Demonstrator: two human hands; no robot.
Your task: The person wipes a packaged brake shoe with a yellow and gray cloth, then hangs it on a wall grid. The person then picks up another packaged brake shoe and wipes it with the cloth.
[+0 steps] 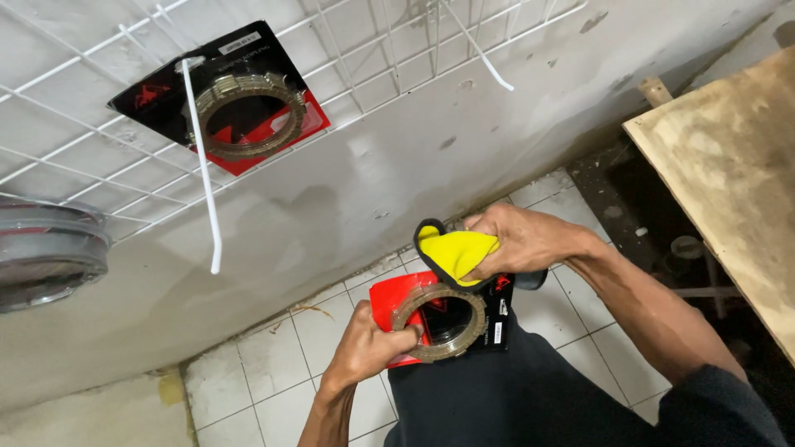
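White wire grid rack (83, 157) on the wall carries a red-and-black packaged ring of friction plates (240, 108), hung on a hook.

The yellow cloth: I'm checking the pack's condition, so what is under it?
Under the yellow cloth lies the top edge of the red-and-black ring pack; that covered corner cannot be seen.

grey ring (45, 252) at the left is cut off by the edge.
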